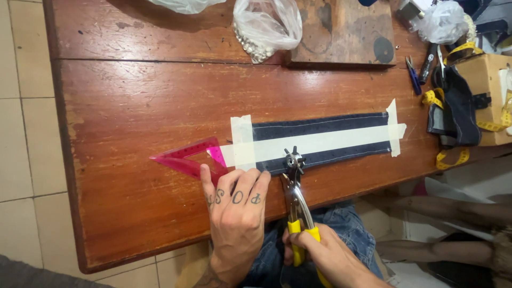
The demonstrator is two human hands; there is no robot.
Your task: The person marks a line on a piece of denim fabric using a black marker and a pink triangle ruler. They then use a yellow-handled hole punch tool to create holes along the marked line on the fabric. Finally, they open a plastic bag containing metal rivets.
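Observation:
A dark denim strap (320,140) with a strip of pale tape down its middle lies taped flat on the wooden table (138,106). My right hand (320,255) grips the yellow handles of a revolving punch plier (294,184), whose star-shaped head sits at the strap's near edge. My left hand (234,205) rests flat on the table, fingers spread, pressing the strap's left end beside a pink see-through set square (186,159).
Clear plastic bags (266,24) and a wooden board (341,32) lie at the far edge. At the right are blue scissors (413,74), a yellow tape measure (453,157), folded dark denim (458,109) and a cardboard box (490,80). Tiled floor shows to the left.

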